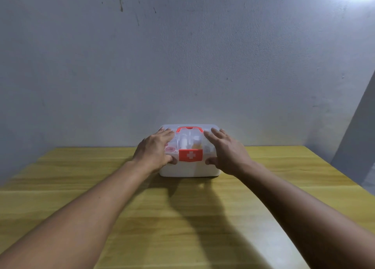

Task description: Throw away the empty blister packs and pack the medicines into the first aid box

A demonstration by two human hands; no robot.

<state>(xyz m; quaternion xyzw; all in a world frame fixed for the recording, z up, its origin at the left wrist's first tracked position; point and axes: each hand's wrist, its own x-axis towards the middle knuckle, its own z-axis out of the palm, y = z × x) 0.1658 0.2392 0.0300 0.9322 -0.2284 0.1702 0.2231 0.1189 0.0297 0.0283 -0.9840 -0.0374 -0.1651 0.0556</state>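
Observation:
A white first aid box (189,170) with a clear lid, a red handle (189,129) and a red latch bearing a white cross (190,155) stands at the far middle of the wooden table. The lid is down, and medicine items show dimly through it. My left hand (155,150) lies flat on the lid's left side, its thumb on the front edge. On the lid's right side rests my right hand (226,151), thumb likewise at the front. Both hands have fingers spread. No blister packs are in view.
The yellow wooden table (182,218) stretches from me to a grey wall (182,66) just behind the box. The table's right edge runs diagonally at the right, with floor beyond it.

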